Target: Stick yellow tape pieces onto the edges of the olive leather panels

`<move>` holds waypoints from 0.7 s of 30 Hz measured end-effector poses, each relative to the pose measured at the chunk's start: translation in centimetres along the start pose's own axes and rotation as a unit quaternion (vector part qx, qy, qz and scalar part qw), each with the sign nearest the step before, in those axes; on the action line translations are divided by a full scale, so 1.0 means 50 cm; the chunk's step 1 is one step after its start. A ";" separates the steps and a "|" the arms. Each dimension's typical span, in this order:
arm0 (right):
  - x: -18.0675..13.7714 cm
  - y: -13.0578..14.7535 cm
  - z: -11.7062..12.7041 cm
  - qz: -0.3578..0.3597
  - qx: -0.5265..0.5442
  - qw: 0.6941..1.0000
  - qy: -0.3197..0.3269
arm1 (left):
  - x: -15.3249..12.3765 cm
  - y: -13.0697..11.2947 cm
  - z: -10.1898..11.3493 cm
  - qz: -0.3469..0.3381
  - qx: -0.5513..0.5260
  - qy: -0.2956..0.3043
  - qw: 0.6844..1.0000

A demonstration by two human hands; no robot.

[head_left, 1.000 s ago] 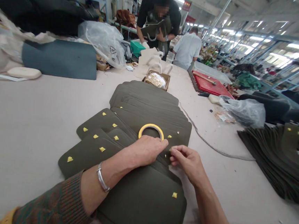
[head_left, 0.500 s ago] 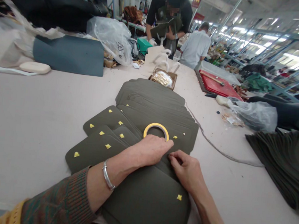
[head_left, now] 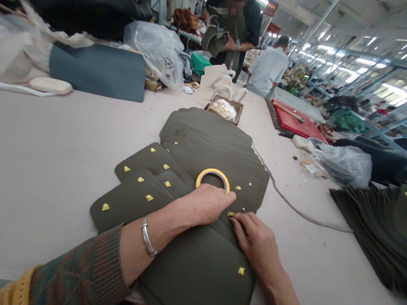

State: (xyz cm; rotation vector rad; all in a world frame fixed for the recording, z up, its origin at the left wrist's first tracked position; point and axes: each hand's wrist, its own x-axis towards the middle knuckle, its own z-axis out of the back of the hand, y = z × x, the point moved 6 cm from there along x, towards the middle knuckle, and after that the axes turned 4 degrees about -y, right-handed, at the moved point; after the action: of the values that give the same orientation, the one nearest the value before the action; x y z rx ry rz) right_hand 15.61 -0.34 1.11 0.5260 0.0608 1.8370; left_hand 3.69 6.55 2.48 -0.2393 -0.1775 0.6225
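Observation:
My left hand (head_left: 208,204) is closed around the near edge of a roll of yellow tape (head_left: 203,174), which stands over the stacked dark green panels (head_left: 195,251). My right hand (head_left: 255,233) has thumb and forefinger close together at a small yellow tape piece (head_left: 231,214) on a panel, the fingertips touching its edge. A small metal stud (head_left: 243,209) shows just above that piece. Other yellow tape bits (head_left: 148,198) dot the fanned panels to the left, and one more (head_left: 241,271) lies on the nearest panel.
Beyond the panels sits a box of gold-coloured studs (head_left: 223,109). A cord (head_left: 291,205) runs along the right. More dark panels (head_left: 378,234) are stacked at far right, near a plastic bag (head_left: 341,157) and red board (head_left: 299,120). Two people (head_left: 270,63) are at the back.
My right hand has drawn slightly down and right, and a yellow tape piece and a stud now show by its fingertips. My left hand stays on the tape roll. The view has shifted slightly.

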 end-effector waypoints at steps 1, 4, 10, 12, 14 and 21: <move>0.001 0.004 -0.002 0.006 -0.013 1.000 0.001 | 0.000 0.000 -0.001 0.000 0.000 0.001 1.000; 0.010 0.005 -0.009 -0.014 -0.023 1.000 -0.001 | 0.001 0.000 0.000 0.004 0.000 0.002 1.000; 0.034 -0.010 -0.016 -0.115 0.011 0.993 0.000 | -0.001 -0.005 0.009 0.003 -0.009 0.002 1.000; 0.038 -0.014 -0.016 -0.155 0.033 0.987 0.019 | 0.000 -0.003 0.019 0.002 -0.013 -0.020 1.000; 0.038 -0.016 -0.016 -0.181 0.070 0.979 0.058 | 0.000 0.000 0.032 -0.001 -0.014 -0.055 0.998; 0.032 -0.034 0.030 -0.195 0.195 0.957 -0.089 | -0.004 0.001 0.056 -0.038 -0.083 -0.117 0.989</move>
State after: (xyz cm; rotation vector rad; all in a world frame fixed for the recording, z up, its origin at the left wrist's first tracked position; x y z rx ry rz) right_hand 17.33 1.36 2.44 0.8870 0.3843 1.3866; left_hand 2.84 6.95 5.10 -0.3184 -0.4629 0.5604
